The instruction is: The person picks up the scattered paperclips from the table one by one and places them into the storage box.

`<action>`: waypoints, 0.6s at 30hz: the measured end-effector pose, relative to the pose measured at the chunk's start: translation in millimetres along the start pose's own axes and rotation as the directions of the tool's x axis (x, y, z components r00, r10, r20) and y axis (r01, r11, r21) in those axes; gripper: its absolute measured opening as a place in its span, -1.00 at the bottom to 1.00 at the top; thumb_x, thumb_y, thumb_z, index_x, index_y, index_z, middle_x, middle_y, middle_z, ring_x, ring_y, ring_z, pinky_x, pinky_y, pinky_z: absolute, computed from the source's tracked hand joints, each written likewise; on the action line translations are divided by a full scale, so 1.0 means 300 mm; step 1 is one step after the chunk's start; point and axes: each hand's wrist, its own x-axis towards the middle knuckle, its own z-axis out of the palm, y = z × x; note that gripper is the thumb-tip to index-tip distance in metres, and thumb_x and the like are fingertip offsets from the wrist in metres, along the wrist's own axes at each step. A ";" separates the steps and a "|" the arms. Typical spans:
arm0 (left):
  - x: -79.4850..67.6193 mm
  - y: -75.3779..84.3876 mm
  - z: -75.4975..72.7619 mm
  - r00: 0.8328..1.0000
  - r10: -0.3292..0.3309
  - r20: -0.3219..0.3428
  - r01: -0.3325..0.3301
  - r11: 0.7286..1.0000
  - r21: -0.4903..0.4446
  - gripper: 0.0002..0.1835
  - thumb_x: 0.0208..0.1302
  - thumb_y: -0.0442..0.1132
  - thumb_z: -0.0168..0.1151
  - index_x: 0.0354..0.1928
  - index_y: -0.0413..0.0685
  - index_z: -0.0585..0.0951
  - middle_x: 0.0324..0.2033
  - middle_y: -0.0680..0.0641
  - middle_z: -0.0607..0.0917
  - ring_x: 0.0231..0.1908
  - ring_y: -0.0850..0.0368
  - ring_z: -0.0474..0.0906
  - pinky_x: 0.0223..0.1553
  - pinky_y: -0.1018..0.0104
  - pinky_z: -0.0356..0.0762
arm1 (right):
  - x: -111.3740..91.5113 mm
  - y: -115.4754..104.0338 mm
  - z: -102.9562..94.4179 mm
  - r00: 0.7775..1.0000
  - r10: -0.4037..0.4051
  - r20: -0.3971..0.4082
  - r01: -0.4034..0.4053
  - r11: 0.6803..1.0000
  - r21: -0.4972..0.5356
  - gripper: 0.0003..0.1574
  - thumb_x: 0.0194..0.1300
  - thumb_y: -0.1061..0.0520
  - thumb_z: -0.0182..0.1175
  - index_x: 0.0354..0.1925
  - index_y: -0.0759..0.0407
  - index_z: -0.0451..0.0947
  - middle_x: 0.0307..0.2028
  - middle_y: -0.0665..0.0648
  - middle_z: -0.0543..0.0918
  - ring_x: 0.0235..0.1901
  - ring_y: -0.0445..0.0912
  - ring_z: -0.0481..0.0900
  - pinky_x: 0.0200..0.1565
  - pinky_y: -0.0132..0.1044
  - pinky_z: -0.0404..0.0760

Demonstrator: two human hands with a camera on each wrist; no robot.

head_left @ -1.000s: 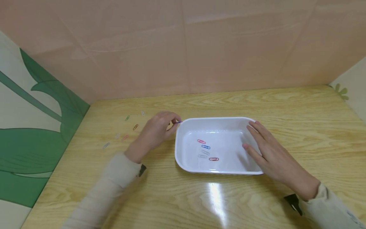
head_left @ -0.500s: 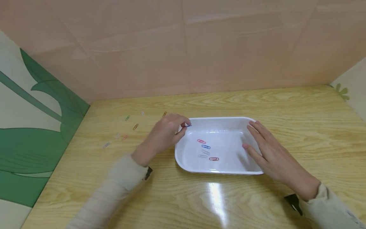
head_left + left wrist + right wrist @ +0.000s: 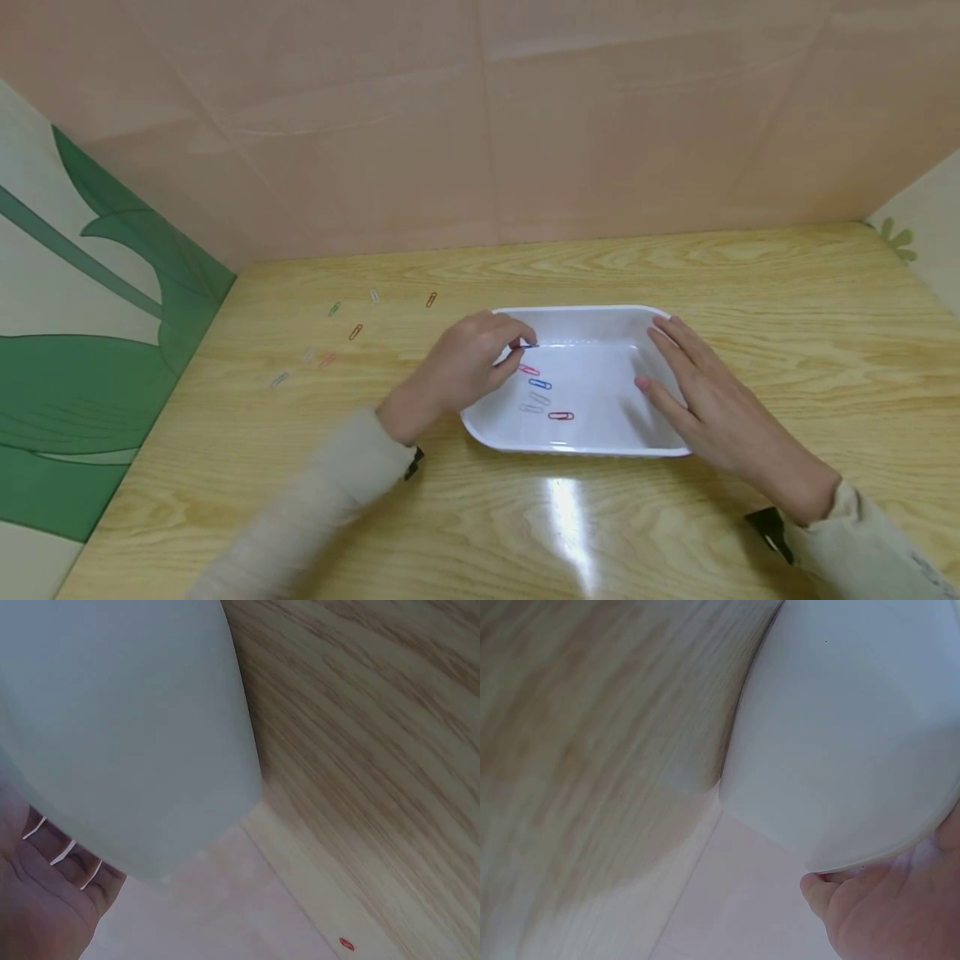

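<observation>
My left hand (image 3: 472, 358) reaches over the left side of a white tray (image 3: 577, 452), pinching a dark blue paper clip (image 3: 529, 346) between thumb and fingers above the tray floor. Inside lie a pink paper clip (image 3: 531, 371), a blue one, a red one (image 3: 561, 416) and pale ones close together. My right hand (image 3: 708, 404) rests with extended fingers on the tray's right rim, holding nothing. In the left wrist view the tray wall (image 3: 135, 735) hides the left fingertips. The right wrist view shows the right hand (image 3: 892, 907) against the tray's rim.
On the wooden table (image 3: 360, 517), left of the tray, several paper clips lie scattered, among them a green one (image 3: 334, 309), a brown one (image 3: 356, 332) and a reddish-brown one (image 3: 431, 300). A pinkish wall (image 3: 480, 133) stands behind the table.
My left hand has moved right from beside the tray to over its inside, carrying the dark blue paper clip. This uncovers the reddish-brown clip on the table. My right hand stays put.
</observation>
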 end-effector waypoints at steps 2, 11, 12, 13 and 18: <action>0.005 0.006 0.009 1.000 0.016 -0.006 -0.016 1.000 -0.001 -0.84 0.31 -0.37 0.24 -0.12 -0.08 0.69 -0.22 0.02 0.77 -0.18 0.17 0.64 -0.05 0.31 0.61 | 0.000 0.000 0.000 1.000 0.000 0.000 0.000 1.000 0.001 -0.14 0.53 -0.08 -0.01 0.52 0.35 -0.04 0.54 0.39 -0.03 0.53 0.28 -0.09 0.53 0.14 -0.12; 0.020 0.031 0.048 0.998 0.065 -0.022 -0.065 0.998 0.006 -0.84 0.27 -0.38 0.25 -0.16 -0.06 0.70 -0.30 0.04 0.76 -0.19 0.16 0.63 0.06 0.30 0.57 | 0.000 -0.001 0.001 1.000 -0.001 -0.003 0.001 1.000 0.002 -0.13 0.52 -0.09 0.00 0.52 0.34 -0.03 0.53 0.38 -0.01 0.54 0.26 -0.10 0.54 0.10 -0.13; 0.022 0.033 0.053 0.997 0.069 -0.019 -0.069 0.998 0.005 -0.84 0.27 -0.39 0.24 -0.16 -0.06 0.71 -0.30 0.04 0.76 -0.21 0.17 0.63 0.04 0.31 0.57 | 0.000 -0.001 0.001 1.000 0.000 -0.003 0.000 1.000 0.002 -0.13 0.52 -0.09 0.00 0.52 0.34 -0.03 0.53 0.38 -0.01 0.54 0.26 -0.10 0.54 0.10 -0.13; 0.024 0.034 0.059 0.997 0.072 -0.014 -0.072 0.997 0.004 -0.84 0.28 -0.39 0.23 -0.16 -0.06 0.71 -0.30 0.05 0.76 -0.23 0.18 0.62 0.01 0.33 0.57 | 0.000 -0.001 0.001 1.000 0.001 -0.003 -0.001 1.000 0.001 -0.13 0.52 -0.09 0.00 0.52 0.34 -0.03 0.53 0.38 -0.01 0.54 0.26 -0.10 0.54 0.10 -0.13; 0.029 0.048 0.076 0.997 0.077 0.015 -0.077 0.997 0.001 -0.83 0.30 -0.38 0.22 -0.14 -0.04 0.71 -0.31 0.07 0.74 -0.27 0.21 0.58 -0.08 0.37 0.55 | 0.000 -0.003 0.000 1.000 0.007 0.000 -0.007 1.000 -0.001 -0.13 0.52 -0.10 0.00 0.53 0.32 -0.03 0.54 0.36 -0.01 0.54 0.25 -0.10 0.54 0.10 -0.12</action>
